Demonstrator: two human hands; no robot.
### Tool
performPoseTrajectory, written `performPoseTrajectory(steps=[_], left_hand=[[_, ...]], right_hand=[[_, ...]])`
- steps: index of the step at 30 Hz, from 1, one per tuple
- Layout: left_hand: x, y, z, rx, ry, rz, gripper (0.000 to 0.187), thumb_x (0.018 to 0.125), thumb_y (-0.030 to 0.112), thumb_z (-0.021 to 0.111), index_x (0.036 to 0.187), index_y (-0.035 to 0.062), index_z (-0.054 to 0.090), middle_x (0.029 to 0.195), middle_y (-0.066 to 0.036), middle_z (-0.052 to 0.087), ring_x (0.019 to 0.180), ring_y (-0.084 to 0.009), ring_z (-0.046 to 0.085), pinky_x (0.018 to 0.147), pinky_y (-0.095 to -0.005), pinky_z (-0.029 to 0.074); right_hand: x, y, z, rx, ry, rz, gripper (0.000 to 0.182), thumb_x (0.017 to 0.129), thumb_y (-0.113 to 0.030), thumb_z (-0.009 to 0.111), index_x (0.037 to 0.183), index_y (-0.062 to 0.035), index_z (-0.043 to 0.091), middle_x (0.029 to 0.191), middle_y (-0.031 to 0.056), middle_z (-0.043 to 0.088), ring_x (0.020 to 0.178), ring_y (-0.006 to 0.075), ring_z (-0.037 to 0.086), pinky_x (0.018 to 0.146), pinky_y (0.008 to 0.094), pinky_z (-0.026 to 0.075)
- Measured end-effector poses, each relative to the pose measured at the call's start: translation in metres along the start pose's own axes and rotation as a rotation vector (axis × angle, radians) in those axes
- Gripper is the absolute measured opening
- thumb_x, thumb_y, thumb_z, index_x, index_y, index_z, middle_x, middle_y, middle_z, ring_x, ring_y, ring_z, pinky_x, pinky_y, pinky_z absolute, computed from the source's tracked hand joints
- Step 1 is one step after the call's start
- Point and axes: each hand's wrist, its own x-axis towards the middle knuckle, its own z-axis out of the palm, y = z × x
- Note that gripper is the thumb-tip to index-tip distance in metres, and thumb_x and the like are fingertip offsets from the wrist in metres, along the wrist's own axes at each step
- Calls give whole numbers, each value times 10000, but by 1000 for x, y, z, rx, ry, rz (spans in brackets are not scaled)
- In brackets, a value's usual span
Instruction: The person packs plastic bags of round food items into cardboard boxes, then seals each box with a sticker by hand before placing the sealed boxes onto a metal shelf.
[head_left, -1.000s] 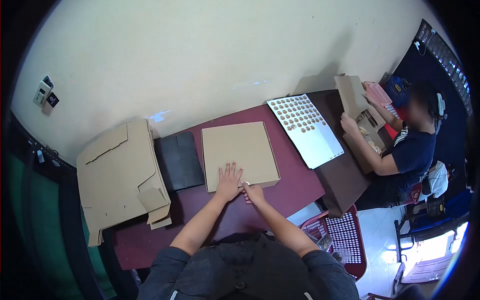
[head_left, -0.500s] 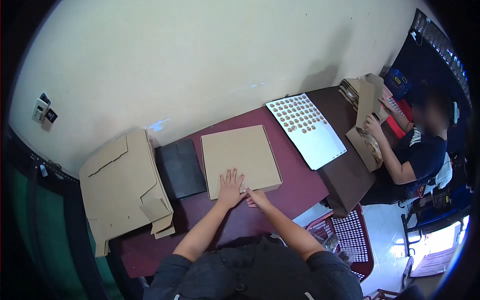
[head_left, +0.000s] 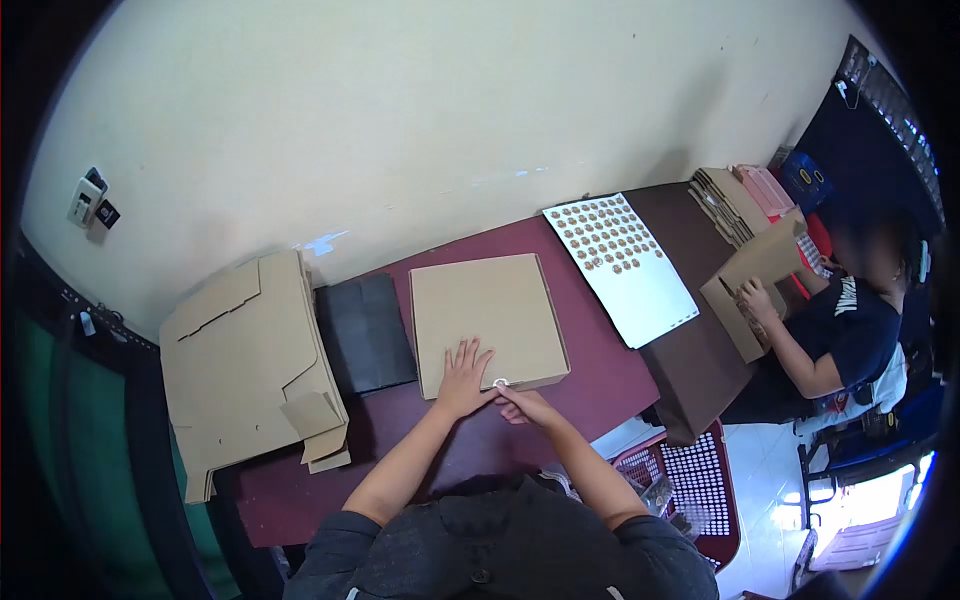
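Note:
A closed flat cardboard box (head_left: pixel 490 310) lies on the dark red table before me. My left hand (head_left: pixel 463 383) rests flat on its lid near the front edge, fingers spread. Just to its right, my right hand (head_left: pixel 524 405) is at the box's front edge with its fingers curled. Its thumb and fingertip are at a small, pale round sticker (head_left: pixel 501 383) on that edge. Farther right lies a white sheet (head_left: pixel 650 310) with rows of round brown stickers, some of its lower part bare.
Flattened cardboard boxes (head_left: pixel 240 370) are stacked on the left, beside a black flat folder-like item (head_left: pixel 365 335). On the right, another person (head_left: pixel 850 320) handles an open cardboard box (head_left: pixel 755 265). A red plastic basket (head_left: pixel 725 500) stands below the table's right end.
The pale round sticker now shows at my right fingertips on the box's front edge. My left hand stays flat. The other person's box has been lowered and turned.

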Motion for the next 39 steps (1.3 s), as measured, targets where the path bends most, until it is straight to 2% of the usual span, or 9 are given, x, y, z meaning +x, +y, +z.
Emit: performPoseTrajectory(steps=[4, 6, 10, 12, 17, 25, 30, 36, 39], left_hand=[[-4, 2, -10, -115, 9, 7, 813, 724, 565, 615, 1359, 129, 357, 1447, -194, 218, 1359, -387, 137, 1064, -601, 85], [-8, 0, -10, -126, 25, -37, 771, 758, 561, 588, 1351, 122, 364, 1442, -202, 223, 1349, -402, 149, 1060, -603, 85], [-26, -20, -17, -132, 210, -274, 658, 830, 456, 561, 1333, 80, 366, 1413, -232, 230, 1324, -430, 174, 1067, -570, 104], [-36, -35, -16, -454, 563, -444, 634, 846, 399, 567, 1314, 22, 366, 1404, -234, 241, 1327, -423, 170, 1084, -513, 132], [-47, -59, 5, -1258, 345, -500, 681, 908, 349, 534, 1411, 8, 227, 1412, -173, 325, 1320, -232, 288, 1075, -320, 217], [-42, -18, -91, -1123, 400, -359, 754, 871, 383, 576, 1427, 43, 197, 1405, -155, 266, 1323, -249, 249, 1085, -360, 201], [-60, 21, -179, -979, 577, -1, 1105, 668, 410, 768, 1446, 50, 71, 1459, -117, 136, 1338, -253, 219, 1085, -391, 188], [-143, 55, -252, -1108, 893, -126, 1297, 495, 177, 894, 1442, 55, 16, 1436, -136, 218, 1286, -247, 325, 1052, -397, 296], [-207, 68, -271, -968, 1057, -127, 1304, 487, 135, 893, 1440, 51, 6, 1429, -138, 269, 1270, -250, 363, 1040, -398, 322]], right_hand=[[-22, -4, -15, -91, 36, -2, 500, 826, -521, 582, 851, -26, 648, 665, 11, 584, 628, 100, 571, 600, 221, 454], [-27, -5, -27, -137, 479, -303, 396, 867, -403, 567, 790, -22, 643, 631, 15, 578, 590, 106, 559, 574, 225, 443], [-24, -14, -59, -153, 788, -475, 301, 895, -290, 535, 848, -7, 628, 741, 56, 610, 685, 126, 571, 628, 246, 448], [-22, -25, -60, -238, 925, -665, 322, 886, -302, 550, 963, 9, 590, 867, 105, 596, 793, 175, 578, 720, 301, 453], [3, -15, -57, -121, 618, -506, 433, 928, -306, 474, 1193, 33, 522, 1155, 157, 574, 1108, 226, 512, 959, 313, 361], [-64, -74, -54, 166, 594, -729, 448, 935, -304, 492, 1176, 73, 521, 1150, 142, 571, 1063, 186, 515, 928, 295, 374], [-124, -119, -40, 127, 578, -915, 459, 923, -336, 514, 1170, 50, 496, 1147, 129, 538, 1088, 187, 478, 962, 301, 338], [-207, -169, 43, -106, 288, -1421, 1004, 688, -310, 779, 1421, -3, 166, 1385, 151, 333, 1253, 248, 361, 1044, 373, 278], [-211, -160, 77, -77, 142, -1405, 1208, 601, -277, 846, 1435, -18, 10, 1419, 162, 256, 1281, 258, 321, 1053, 400, 268]])
